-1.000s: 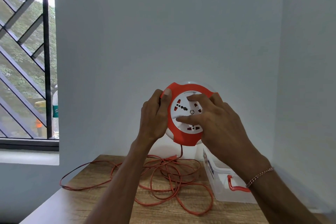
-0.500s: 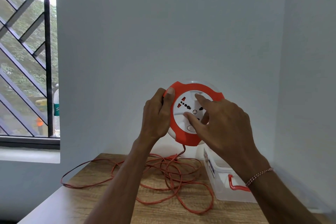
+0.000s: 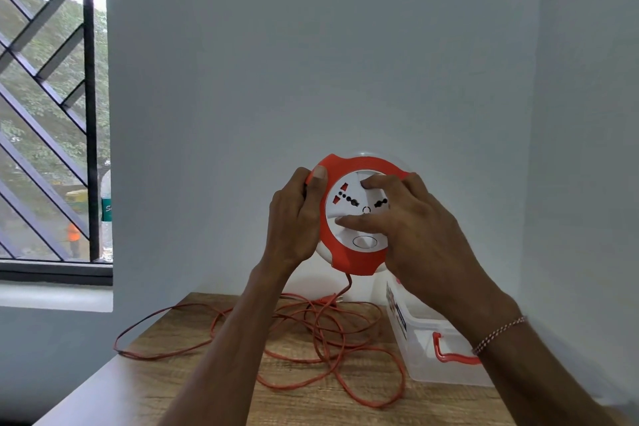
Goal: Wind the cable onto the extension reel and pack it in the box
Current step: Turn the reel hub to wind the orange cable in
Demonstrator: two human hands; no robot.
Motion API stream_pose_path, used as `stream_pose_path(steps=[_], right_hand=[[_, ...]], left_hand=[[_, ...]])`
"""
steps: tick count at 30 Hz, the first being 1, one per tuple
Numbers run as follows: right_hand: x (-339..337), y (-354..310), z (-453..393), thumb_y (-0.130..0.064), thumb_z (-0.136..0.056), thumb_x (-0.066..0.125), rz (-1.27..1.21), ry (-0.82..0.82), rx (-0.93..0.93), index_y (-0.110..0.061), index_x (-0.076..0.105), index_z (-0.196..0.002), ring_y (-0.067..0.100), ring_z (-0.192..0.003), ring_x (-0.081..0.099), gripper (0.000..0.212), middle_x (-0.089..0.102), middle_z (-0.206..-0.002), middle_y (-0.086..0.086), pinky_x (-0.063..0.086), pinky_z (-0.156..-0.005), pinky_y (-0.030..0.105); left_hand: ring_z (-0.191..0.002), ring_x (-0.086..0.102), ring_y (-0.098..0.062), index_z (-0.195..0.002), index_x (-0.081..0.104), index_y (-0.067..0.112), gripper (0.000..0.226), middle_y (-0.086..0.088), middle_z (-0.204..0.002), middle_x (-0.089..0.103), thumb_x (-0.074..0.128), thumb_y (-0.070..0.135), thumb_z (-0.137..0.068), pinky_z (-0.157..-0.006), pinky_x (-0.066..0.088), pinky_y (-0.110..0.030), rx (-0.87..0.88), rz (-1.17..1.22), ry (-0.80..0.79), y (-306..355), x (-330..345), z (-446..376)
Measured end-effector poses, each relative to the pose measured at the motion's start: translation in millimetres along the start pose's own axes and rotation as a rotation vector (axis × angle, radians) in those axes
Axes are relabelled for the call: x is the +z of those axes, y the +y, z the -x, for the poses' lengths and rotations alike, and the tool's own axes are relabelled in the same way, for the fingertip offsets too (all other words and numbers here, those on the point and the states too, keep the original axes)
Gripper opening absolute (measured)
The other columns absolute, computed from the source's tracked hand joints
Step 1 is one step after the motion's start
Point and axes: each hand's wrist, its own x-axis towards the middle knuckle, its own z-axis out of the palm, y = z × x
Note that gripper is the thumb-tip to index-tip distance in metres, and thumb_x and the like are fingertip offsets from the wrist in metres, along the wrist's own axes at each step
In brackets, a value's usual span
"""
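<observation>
I hold a round orange and white extension reel [image 3: 349, 256] upright in the air above the table. My left hand [image 3: 294, 218] grips its left rim, thumb on the orange front. My right hand [image 3: 415, 225] lies on the white socket face, fingers spread and pressing on it. An orange cable [image 3: 332, 349] hangs from the reel's bottom and lies in loose tangled loops on the wooden table [image 3: 207, 401]. A clear plastic box [image 3: 425, 342] with an orange handle stands at the table's right, partly hidden by my right forearm.
A white wall stands close behind the table and another on the right. A barred window [image 3: 52, 114] is at the left. One cable loop reaches the table's left edge.
My right hand's fingers have shifted round on the white socket face, and the socket holes have turned. The left hand keeps its grip on the rim.
</observation>
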Motion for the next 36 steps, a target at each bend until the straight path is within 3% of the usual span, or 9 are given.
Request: stream_pose_path(steps=[4, 9, 14, 20, 24, 28, 30, 32, 36], right_hand=[[3, 1, 1, -0.035, -0.053, 0.089, 0.064, 0.017, 0.036, -0.040, 0.066, -0.113, 0.034, -0.115, 0.049, 0.064, 0.058, -0.128, 0.009, 0.046, -0.089, 0.046], [9, 0, 3, -0.035, -0.054, 0.088, 0.046, 0.164, 0.101, -0.037, 0.066, -0.114, 0.033, -0.096, 0.057, 0.064, 0.064, -0.108, 0.013, 0.047, -0.079, 0.044], [10, -3, 5, -0.051, -0.071, 0.072, 0.039, 0.241, 0.186, -0.035, 0.057, -0.126, 0.029, -0.091, 0.061, 0.059, 0.067, -0.104, 0.012, 0.048, -0.081, 0.042], [6, -6, 3, -0.072, -0.076, 0.047, -0.045, 0.226, 0.267, -0.028, 0.057, -0.128, 0.027, -0.083, 0.069, 0.069, 0.074, -0.098, 0.006, 0.054, -0.082, 0.043], [5, -2, 2, -0.061, -0.081, 0.056, -0.063, 0.237, 0.206, -0.027, 0.059, -0.127, 0.026, -0.091, 0.065, 0.057, 0.070, -0.105, 0.008, 0.052, -0.083, 0.039], [4, 4, 0, -0.022, -0.071, 0.080, -0.099, 0.333, 0.046, -0.017, 0.073, -0.101, 0.033, -0.095, 0.060, 0.031, 0.064, -0.109, 0.015, 0.056, -0.077, 0.045], [3, 6, -1, -0.017, -0.060, 0.087, -0.077, 0.242, -0.043, -0.019, 0.074, -0.094, 0.037, -0.105, 0.058, 0.036, 0.063, -0.120, 0.015, 0.052, -0.083, 0.049], [3, 4, 0, -0.018, -0.057, 0.089, -0.044, 0.125, -0.083, -0.026, 0.073, -0.100, 0.036, -0.112, 0.054, 0.046, 0.058, -0.129, 0.012, 0.049, -0.088, 0.050], [5, 1, 1, -0.019, -0.053, 0.090, 0.011, 0.068, -0.076, -0.033, 0.071, -0.107, 0.036, -0.110, 0.053, 0.059, 0.057, -0.130, 0.012, 0.048, -0.087, 0.051]], left_hand=[[-0.069, 0.071, -0.011, -0.096, 0.058, 0.021, 0.037, 0.012, -0.079, 0.070, 0.037, 0.051, -0.096, -0.060, 0.061, -0.028, 0.016, 0.006, -0.018, 0, 1, 0], [-0.067, 0.071, -0.009, -0.096, 0.058, 0.021, 0.036, 0.018, -0.085, 0.069, 0.037, 0.050, -0.098, -0.057, 0.058, -0.021, 0.048, -0.002, -0.010, 1, 0, -1], [-0.064, 0.070, -0.010, -0.096, 0.059, 0.018, 0.040, 0.010, -0.075, 0.070, 0.038, 0.052, -0.096, -0.056, 0.058, -0.021, 0.044, 0.000, -0.007, 0, 1, -1], [-0.062, 0.069, -0.012, -0.094, 0.058, 0.016, 0.040, 0.007, -0.075, 0.069, 0.037, 0.051, -0.098, -0.055, 0.059, -0.027, 0.055, -0.024, -0.013, 1, 1, -1], [-0.060, 0.067, -0.014, -0.091, 0.057, 0.018, 0.040, 0.006, -0.073, 0.068, 0.036, 0.052, -0.098, -0.055, 0.059, -0.032, 0.033, -0.019, 0.005, 2, 0, 0], [-0.060, 0.066, -0.014, -0.089, 0.057, 0.017, 0.041, 0.008, -0.076, 0.068, 0.037, 0.052, -0.098, -0.055, 0.059, -0.034, 0.031, -0.020, 0.014, 1, -3, -1], [-0.060, 0.067, -0.015, -0.090, 0.057, 0.017, 0.040, 0.006, -0.076, 0.069, 0.037, 0.050, -0.099, -0.056, 0.060, -0.038, 0.031, -0.026, 0.016, 3, -3, -1], [-0.062, 0.068, -0.014, -0.092, 0.057, 0.018, 0.039, 0.008, -0.079, 0.068, 0.036, 0.050, -0.099, -0.057, 0.060, -0.039, 0.030, -0.024, 0.014, 4, -2, -1], [-0.063, 0.068, -0.016, -0.093, 0.058, 0.016, 0.040, 0.006, -0.076, 0.068, 0.037, 0.049, -0.099, -0.058, 0.060, -0.041, 0.033, -0.027, 0.005, 5, -2, 1]])
